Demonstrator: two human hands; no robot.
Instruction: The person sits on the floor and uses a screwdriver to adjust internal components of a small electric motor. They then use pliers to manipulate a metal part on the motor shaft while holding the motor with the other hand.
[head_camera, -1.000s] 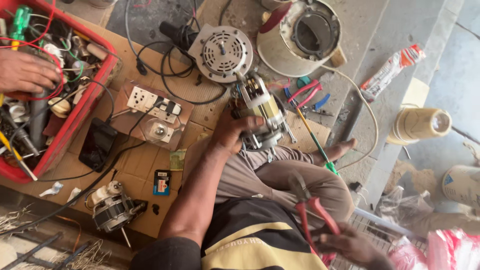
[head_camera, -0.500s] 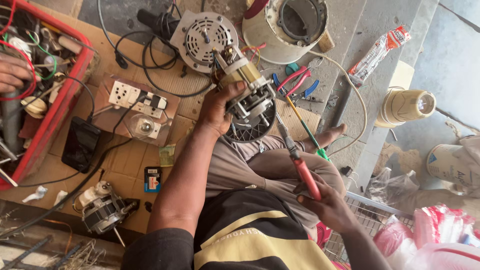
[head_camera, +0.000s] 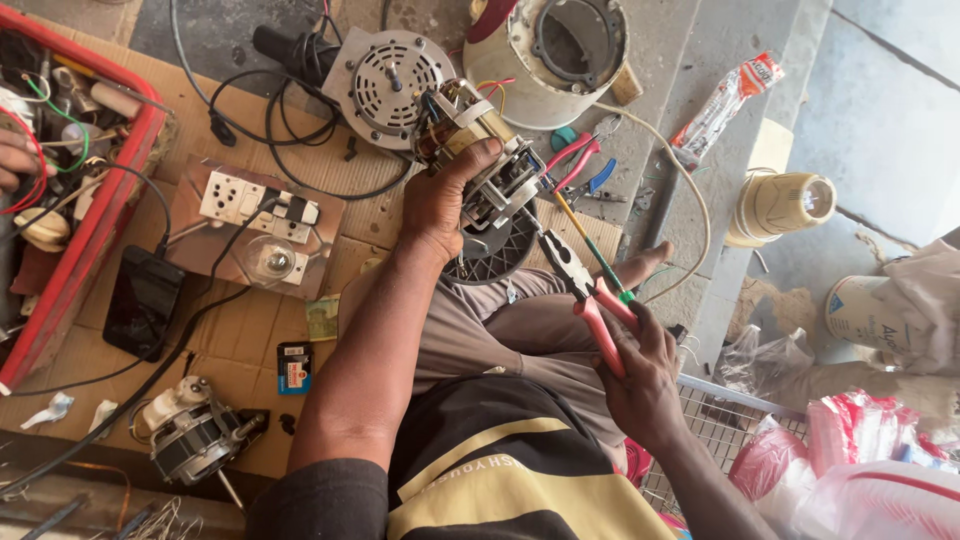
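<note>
Left hand (head_camera: 440, 205) of mine is clenched around a small electric motor (head_camera: 480, 160), gripping it from the side, with copper windings and coloured wires showing at its upper end. I hold it raised above my lap, over a dark round fan guard (head_camera: 495, 255) that lies under it. My right hand (head_camera: 640, 380) grasps the red handles of a pair of pliers (head_camera: 585, 290), whose nose points up toward the lower end of the motor and sits just beside it. A green-handled screwdriver (head_camera: 590, 255) runs alongside the pliers.

Beyond the motor lies a round grey motor housing (head_camera: 390, 80) with slotted vents, and next to it a white cylindrical casing (head_camera: 550, 50) standing open. More red and blue-handled pliers (head_camera: 580, 165) lie on the floor near the casing.

To my left, on flattened cardboard (head_camera: 230, 330), rests a wooden board with switches, sockets and a bulb (head_camera: 255, 230), with black cables looping around it. A dark phone (head_camera: 145, 300) lies just beside that board. A red tray (head_camera: 90, 200) full of wires and parts stands at the far left, where another person's hand (head_camera: 15, 160) reaches in. Another small motor (head_camera: 195, 435) lies near my left elbow.
</note>
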